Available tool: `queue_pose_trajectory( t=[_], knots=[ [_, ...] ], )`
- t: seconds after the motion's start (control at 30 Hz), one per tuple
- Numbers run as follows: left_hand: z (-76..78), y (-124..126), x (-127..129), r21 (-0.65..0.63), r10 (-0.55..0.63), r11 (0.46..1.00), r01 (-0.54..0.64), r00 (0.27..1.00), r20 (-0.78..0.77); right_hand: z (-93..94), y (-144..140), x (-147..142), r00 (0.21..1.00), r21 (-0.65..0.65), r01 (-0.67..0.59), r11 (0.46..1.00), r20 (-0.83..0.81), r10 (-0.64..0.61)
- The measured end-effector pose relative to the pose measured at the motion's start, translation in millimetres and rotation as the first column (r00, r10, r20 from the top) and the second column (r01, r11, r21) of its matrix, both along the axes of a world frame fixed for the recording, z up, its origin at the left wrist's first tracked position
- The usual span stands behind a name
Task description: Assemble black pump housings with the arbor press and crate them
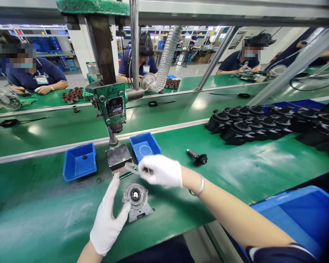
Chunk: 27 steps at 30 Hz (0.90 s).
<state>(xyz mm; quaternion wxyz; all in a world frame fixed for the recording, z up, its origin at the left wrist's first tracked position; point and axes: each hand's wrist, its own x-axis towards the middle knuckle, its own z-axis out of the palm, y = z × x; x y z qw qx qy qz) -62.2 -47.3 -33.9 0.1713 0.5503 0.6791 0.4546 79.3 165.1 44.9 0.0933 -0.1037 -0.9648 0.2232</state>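
That round metal motor housing (137, 200) on the near worktop (44, 219) looks heavy, rigid and slick, so grab its flat bracket edge; left hand (108, 223) is open and touching it, right hand (160, 170) pinches a small tool (132, 168).

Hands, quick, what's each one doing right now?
Left hand: open, thumb against the round metal motor part.
Right hand: closed, pinching a small flat metal piece.
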Motion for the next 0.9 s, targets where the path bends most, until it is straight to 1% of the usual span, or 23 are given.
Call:
queue_pose_trajectory(
  t=[0.03,0.07,0.1,0.17,0.23,0.3,0.43,0.5,0.57,0.63,0.73,0.83,0.9],
  knots=[
    [2.7,1.9,-3.9,0.02,-0.027,0.999,0.029,0.996,-0.086,-5.5,-9.3,4.0,0.994,-0.022,-0.097,0.995,-0.045,0.095],
    [4.6,3.7,-7.5,0.041,-0.063,0.997,0.07,0.984,-0.169,-11.7,-16.6,7.1,0.984,-0.029,-0.163,0.986,-0.075,0.16],
    [5.9,5.2,-10.7,0.059,-0.094,0.992,0.111,0.967,-0.238,-18.2,-22.1,9.5,0.978,-0.024,-0.19,0.982,-0.087,0.187],
    [6.9,6.8,-15.8,0.08,-0.112,0.986,0.147,0.935,-0.336,-29.9,-27.8,12.6,0.978,-0.011,-0.179,0.984,-0.108,0.177],
    [7.2,6.9,-19.0,0.066,-0.098,0.989,0.135,0.913,-0.397,-37.9,-29.4,14.7,0.978,-0.013,-0.164,0.986,-0.134,0.16],
    [8.0,6.9,-20.5,0.047,-0.092,0.991,0.125,0.894,-0.438,-41.9,-30.2,16.2,0.974,0.017,-0.156,0.988,-0.164,0.157],
    [11.8,10.1,-20.8,0.049,-0.058,0.995,0.092,0.882,-0.468,-43.8,-31.8,15.9,0.958,0.183,-0.13,0.975,-0.23,0.171],
    [13.6,12.9,-20.9,0.058,-0.04,0.995,0.076,0.884,-0.466,-44.7,-31.3,13.6,0.94,0.218,-0.131,0.967,-0.282,0.191],
    [14.5,15.3,-21.3,0.065,-0.04,0.995,0.08,0.884,-0.465,-45.8,-30.0,10.9,0.919,0.2,-0.127,0.972,-0.346,0.191],
    [14.7,16.6,-21.9,0.064,-0.043,0.995,0.083,0.883,-0.468,-46.3,-29.1,9.4,0.902,0.154,-0.105,0.982,-0.401,0.159],
    [15.4,16.3,-22.1,0.062,-0.064,0.992,0.109,0.867,-0.494,-45.2,-31.1,12.2,0.893,0.097,-0.104,0.99,-0.429,0.136],
    [17.6,14.2,-19.8,0.049,-0.135,0.981,0.188,0.843,-0.521,-43.9,-36.6,19.2,0.882,0.105,-0.14,0.985,-0.439,0.172],
    [19.3,13.1,-17.0,0.044,-0.151,0.979,0.2,0.849,-0.507,-44.2,-40.2,23.0,0.87,0.106,-0.147,0.983,-0.458,0.18]
  ],
)
